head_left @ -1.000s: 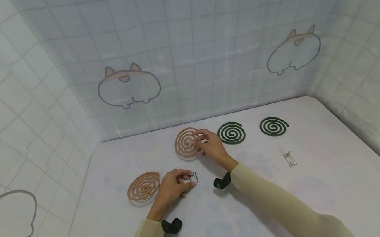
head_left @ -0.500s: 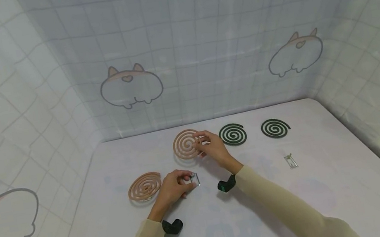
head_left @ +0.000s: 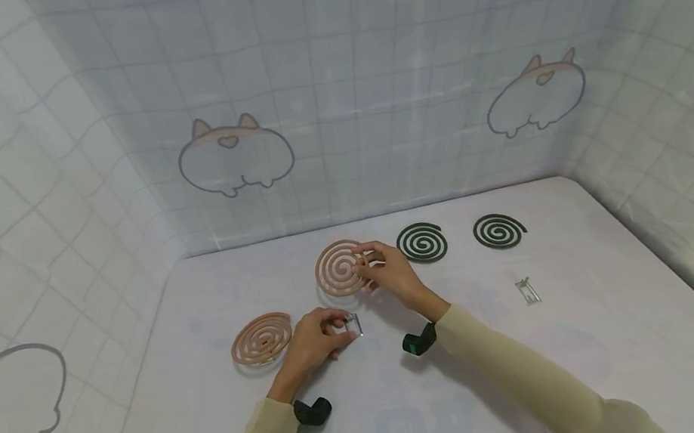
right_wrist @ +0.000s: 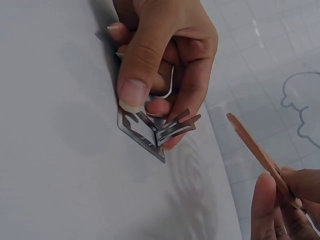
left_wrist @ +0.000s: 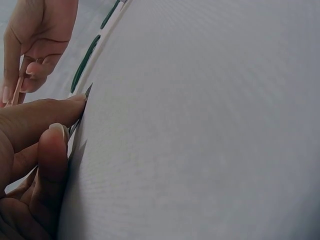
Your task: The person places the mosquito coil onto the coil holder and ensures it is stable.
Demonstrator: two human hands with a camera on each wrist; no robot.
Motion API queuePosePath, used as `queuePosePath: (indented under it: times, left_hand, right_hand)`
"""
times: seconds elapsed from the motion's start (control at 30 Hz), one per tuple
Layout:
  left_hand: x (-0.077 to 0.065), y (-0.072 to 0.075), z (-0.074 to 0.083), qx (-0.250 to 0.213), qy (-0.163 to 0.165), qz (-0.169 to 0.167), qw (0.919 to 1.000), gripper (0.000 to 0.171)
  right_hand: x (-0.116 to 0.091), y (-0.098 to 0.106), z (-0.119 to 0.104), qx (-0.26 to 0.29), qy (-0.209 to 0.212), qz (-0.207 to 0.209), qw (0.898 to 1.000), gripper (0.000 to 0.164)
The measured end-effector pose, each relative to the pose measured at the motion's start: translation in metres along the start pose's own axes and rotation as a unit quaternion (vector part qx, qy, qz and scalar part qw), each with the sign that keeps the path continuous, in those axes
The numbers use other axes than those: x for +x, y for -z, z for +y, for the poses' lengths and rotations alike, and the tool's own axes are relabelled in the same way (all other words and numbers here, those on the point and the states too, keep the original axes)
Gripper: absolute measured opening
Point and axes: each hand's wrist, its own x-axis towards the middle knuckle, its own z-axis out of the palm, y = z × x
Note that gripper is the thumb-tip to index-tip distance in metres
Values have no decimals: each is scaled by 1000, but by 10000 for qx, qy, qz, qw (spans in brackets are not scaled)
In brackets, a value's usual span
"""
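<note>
Nearest, over the white table (head_left: 368,427), the left hand (head_left: 314,341) has thumb and fingertips closed in a pinch on a metal stand (right_wrist: 172,129) with raised prongs, while a brown coil (head_left: 263,339) crowds its outer side. A second stand (head_left: 528,291) lies well off to the right; farther in, the right hand (head_left: 391,276) pinches the edge of another coil (right_wrist: 260,156), tilted and clear of the table. One green coil (head_left: 422,243) sits just beside that hand, a second green coil (head_left: 499,231) beyond it to the right, and the gridded cloth wall (head_left: 361,137) rises behind.
</note>
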Motion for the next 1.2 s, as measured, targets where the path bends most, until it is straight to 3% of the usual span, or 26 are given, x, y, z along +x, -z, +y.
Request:
queuePosePath:
  times: [0.57,1.2]
  left_hand:
    - [1,0,-2,-69,12,-7,10000,35]
    - [0,0,-2,-57,-29,-22,10000,35]
  right_hand:
    - [-16,6,-3,-40,55,-179,9998,40]
    - [-29,6,-9,-86,-101,-72,9999,34]
